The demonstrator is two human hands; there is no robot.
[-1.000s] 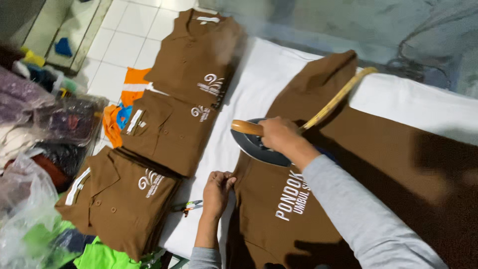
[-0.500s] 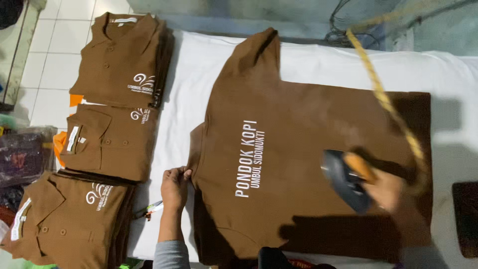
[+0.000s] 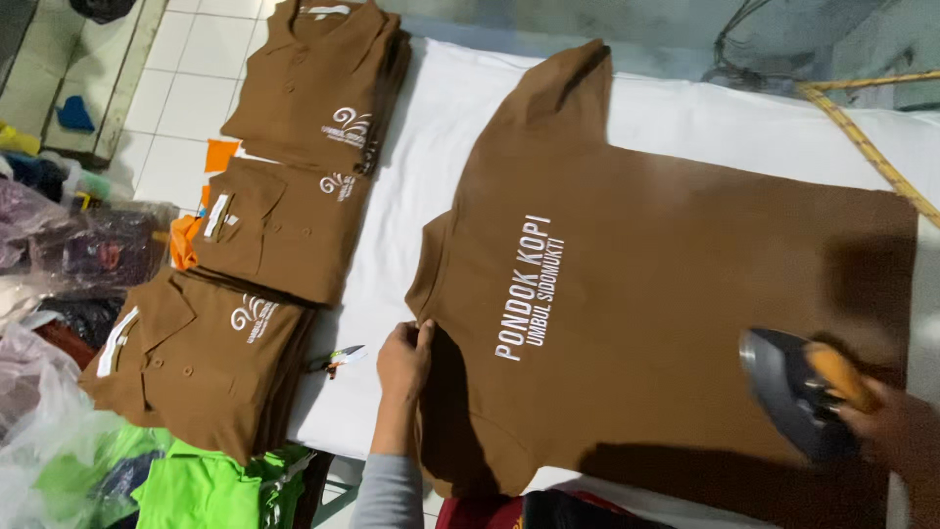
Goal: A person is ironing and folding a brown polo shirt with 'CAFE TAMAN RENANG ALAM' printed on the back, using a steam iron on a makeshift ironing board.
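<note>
Two hands are working as we are pinning the soft, limp brown cotton shirt flat on the white-covered table, left hand pinching its collar edge, right hand clenching the heavy iron.

The iron has slid with the right hand from the shirt's collar end, near the white lettering, down to its hem. The left hand has stayed at the shirt's collar edge, pinching it.
</note>
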